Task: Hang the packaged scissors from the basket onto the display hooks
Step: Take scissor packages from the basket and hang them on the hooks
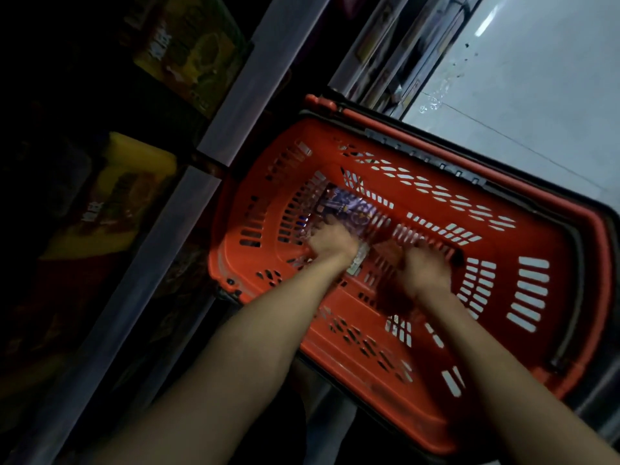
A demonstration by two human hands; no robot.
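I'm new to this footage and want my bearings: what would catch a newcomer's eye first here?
The bright red basket fills the middle, standing on the floor beside dark shelves. Both hands reach into it: the left hand is over glossy packages at its bottom, the right hand beside it, both blurred. Yellow boxes glow dimly on the shelves at left.
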